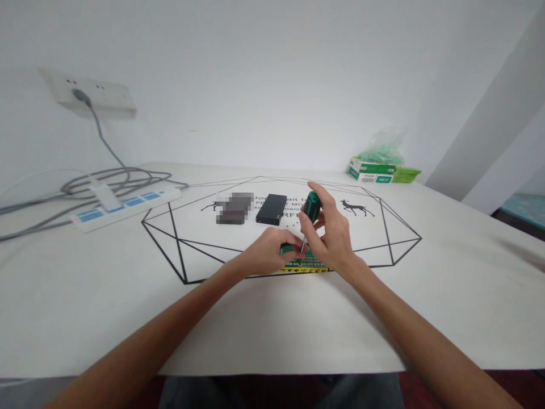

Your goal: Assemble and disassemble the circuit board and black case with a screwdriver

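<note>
My right hand (327, 230) grips a screwdriver (312, 207) by its green and black handle. The tool leans slightly, its thin metal shaft pointing down and a little left. Below it lies a low green case (314, 261) with slots and a yellow-and-black front edge; it looks like a screwdriver bit case. My left hand (275, 251) rests at the left part of this case, fingers closed about its green side. Its fingertips are close to the lower end of the shaft. The fingers partly hide the case, and whether the shaft's tip touches it is not clear.
Behind my hands lie a black rectangular box (271, 209) and a blurred-out dark item (235, 208). A white power strip (128, 209) with grey coiled cable (114, 177) is at left. Green-and-white boxes (372, 169) under a plastic bag (385, 146) stand at back right.
</note>
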{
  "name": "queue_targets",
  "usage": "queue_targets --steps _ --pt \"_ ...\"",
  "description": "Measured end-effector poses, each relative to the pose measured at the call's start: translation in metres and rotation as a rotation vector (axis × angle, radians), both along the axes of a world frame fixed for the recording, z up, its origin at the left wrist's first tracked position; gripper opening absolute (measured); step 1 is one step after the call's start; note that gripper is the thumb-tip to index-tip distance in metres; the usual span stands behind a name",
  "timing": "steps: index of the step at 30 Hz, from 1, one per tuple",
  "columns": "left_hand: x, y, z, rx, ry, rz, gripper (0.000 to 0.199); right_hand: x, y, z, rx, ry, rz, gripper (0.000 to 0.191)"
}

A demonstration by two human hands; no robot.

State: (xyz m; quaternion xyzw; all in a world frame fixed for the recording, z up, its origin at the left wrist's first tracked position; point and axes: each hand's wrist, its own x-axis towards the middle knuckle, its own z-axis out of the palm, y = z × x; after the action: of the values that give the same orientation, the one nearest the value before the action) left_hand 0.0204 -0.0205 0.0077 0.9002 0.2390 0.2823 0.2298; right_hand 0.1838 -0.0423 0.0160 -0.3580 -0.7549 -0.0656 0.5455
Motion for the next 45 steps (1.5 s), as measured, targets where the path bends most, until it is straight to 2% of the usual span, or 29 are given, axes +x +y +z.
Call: queue_targets --steps 4,9,13,24,31,37,45 --pt "0.0011 -0.0001 -0.0020 0.050 -0.041 0.047 0.008 -0.0015 0.0014 -0.0008 0.049 0.015 -0.054 0.054" --pt "0.0016 -0.0007 -0.0017 0.031 -0.066 0.085 0.005 -0.0025 -0.0009 0.0008 0.002 -0.003 -0.033 0.055" --pt "0.0009 -0.0008 -0.0004 0.006 -0.068 0.072 0.007 -0.0021 -0.0022 0.0020 -0.014 -0.010 0.006 0.052" --pt "0.0007 -0.0008 0.0005 -0.020 -0.060 0.051 0.009 0.0027 -0.0015 0.0013 0.023 -0.093 0.000 0.053" --pt "0.0011 -0.0019 0.0025 -0.016 -0.051 0.032 0.011 0.0023 -0.0025 0.0020 -0.006 -0.078 0.007 0.054" --pt "0.0008 -0.0028 0.0025 -0.010 -0.022 0.018 0.013 0.0010 -0.0036 0.0028 0.047 -0.051 -0.019 0.047" --pt "0.0014 -0.0004 -0.0035 0.057 -0.059 0.104 0.013 -0.0027 -0.0039 0.0054 0.057 -0.012 -0.113 0.048"
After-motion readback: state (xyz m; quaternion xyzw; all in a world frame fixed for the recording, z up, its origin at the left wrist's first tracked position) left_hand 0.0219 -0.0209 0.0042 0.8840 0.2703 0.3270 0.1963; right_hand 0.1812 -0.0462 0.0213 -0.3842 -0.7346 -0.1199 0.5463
